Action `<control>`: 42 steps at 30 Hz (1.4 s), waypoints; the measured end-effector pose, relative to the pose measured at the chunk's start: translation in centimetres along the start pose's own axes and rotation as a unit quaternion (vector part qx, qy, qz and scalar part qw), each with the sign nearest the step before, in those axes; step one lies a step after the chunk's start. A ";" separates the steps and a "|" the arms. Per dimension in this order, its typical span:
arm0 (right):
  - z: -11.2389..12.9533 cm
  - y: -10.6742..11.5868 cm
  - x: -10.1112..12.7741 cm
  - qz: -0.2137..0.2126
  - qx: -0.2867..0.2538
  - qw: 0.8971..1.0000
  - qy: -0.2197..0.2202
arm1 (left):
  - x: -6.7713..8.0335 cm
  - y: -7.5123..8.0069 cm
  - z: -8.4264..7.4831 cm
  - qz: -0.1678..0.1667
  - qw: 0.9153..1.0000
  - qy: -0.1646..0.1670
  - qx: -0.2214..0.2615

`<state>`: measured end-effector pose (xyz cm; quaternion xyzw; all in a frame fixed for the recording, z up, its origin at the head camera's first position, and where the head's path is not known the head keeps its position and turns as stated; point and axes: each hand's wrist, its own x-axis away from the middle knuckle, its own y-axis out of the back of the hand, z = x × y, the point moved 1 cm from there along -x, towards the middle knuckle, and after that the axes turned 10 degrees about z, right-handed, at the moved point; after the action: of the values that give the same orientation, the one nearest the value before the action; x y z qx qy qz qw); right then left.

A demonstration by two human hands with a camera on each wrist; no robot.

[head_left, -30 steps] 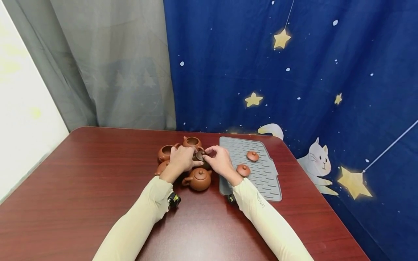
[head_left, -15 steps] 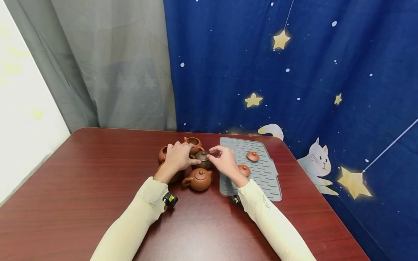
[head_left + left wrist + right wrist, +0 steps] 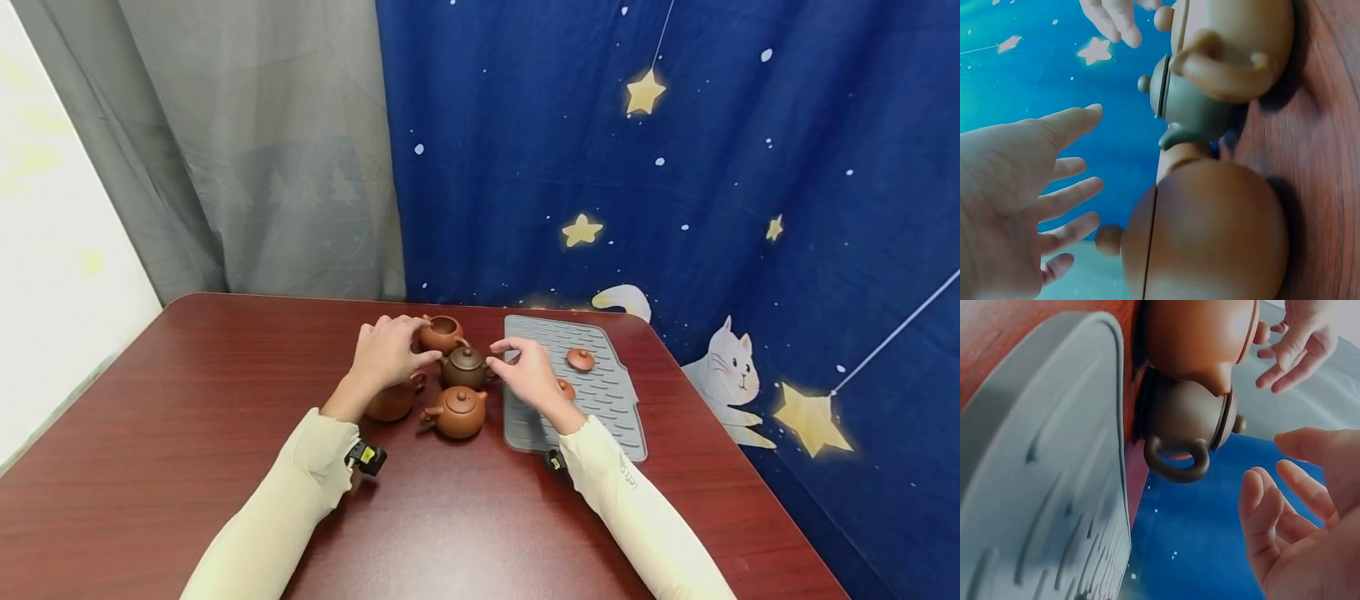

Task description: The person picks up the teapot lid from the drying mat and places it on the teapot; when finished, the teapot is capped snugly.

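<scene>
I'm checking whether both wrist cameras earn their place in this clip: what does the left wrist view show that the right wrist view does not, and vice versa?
Only the left wrist view: the lower brown teapot with its lid on, the dark spout of the dark teapot, and the brown handle of the upper brown teapot.

Only the right wrist view: the grey mat, the dark teapot's dark handle, and the upper brown teapot's brown spout.

Both: those last two teapots, the left hand, the right hand, tabletop and blue curtain.

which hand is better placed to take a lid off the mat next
Probably the right hand: it's empty and nearer the round, reddish-brown clay lids on the ridged grey mat. The left hand is farther off, by the rounded brown clay teapots.
</scene>
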<state>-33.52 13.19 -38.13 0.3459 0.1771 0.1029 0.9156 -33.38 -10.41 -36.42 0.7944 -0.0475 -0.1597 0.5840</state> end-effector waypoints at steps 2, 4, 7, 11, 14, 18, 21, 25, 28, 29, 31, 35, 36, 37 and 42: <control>-0.1 0.3 0.2 0.004 0.001 1.000 -0.007 | 0.2 0.1 0.5 -0.002 1.000 0.003 0.003; -0.1 0.5 0.4 0.006 0.006 1.000 -0.012 | 0.3 0.2 1.0 0.000 1.000 0.008 0.007; -0.2 0.9 0.6 0.008 0.011 1.000 -0.012 | 0.4 0.4 2.0 0.005 1.000 0.018 0.021; -0.6 1.2 1.0 0.009 0.022 1.000 -0.010 | 0.6 0.6 3.7 0.010 0.999 0.035 0.039; -1.1 1.4 1.2 0.004 0.033 0.999 -0.011 | 0.7 0.6 4.7 0.012 0.998 0.044 0.044; -1.5 1.8 1.6 -0.003 0.035 0.999 -0.013 | 0.7 0.3 5.6 0.013 0.997 0.055 0.052; -1.6 2.1 2.0 -0.004 0.036 0.999 -0.016 | 0.9 0.0 6.3 0.022 0.996 0.063 0.064; -1.8 2.3 2.6 -0.001 0.041 0.999 -0.027 | 1.3 -0.5 7.0 0.044 0.993 0.071 0.085; -2.0 2.5 3.0 0.001 0.044 0.999 -0.030 | 1.4 -0.8 7.5 0.051 0.992 0.080 0.089; -2.2 2.6 3.1 0.000 0.046 0.999 -0.028 | 1.3 -0.9 7.7 0.051 0.992 0.083 0.086; -2.4 2.7 3.2 -0.005 0.049 0.999 -0.021 | 1.3 -1.0 7.9 0.054 0.991 0.086 0.084; -2.8 3.2 3.5 -0.010 0.055 0.998 -0.011 | 1.2 -1.1 8.4 0.068 0.989 0.096 0.089; -2.9 3.3 3.5 -0.009 0.056 0.998 -0.009 | 1.2 -1.1 8.5 0.074 0.988 0.098 0.091; -2.9 3.5 3.6 -0.008 0.056 0.998 -0.010 | 1.1 -1.1 8.5 0.077 0.988 0.100 0.094; -3.3 3.9 3.9 0.001 0.054 0.998 -0.029 | 1.1 -1.1 8.8 0.093 0.985 0.102 0.104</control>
<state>-31.54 19.23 -38.76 0.3975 0.1556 0.0842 0.9004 -35.14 -18.36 -40.01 0.8549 -0.0778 -0.0171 0.5127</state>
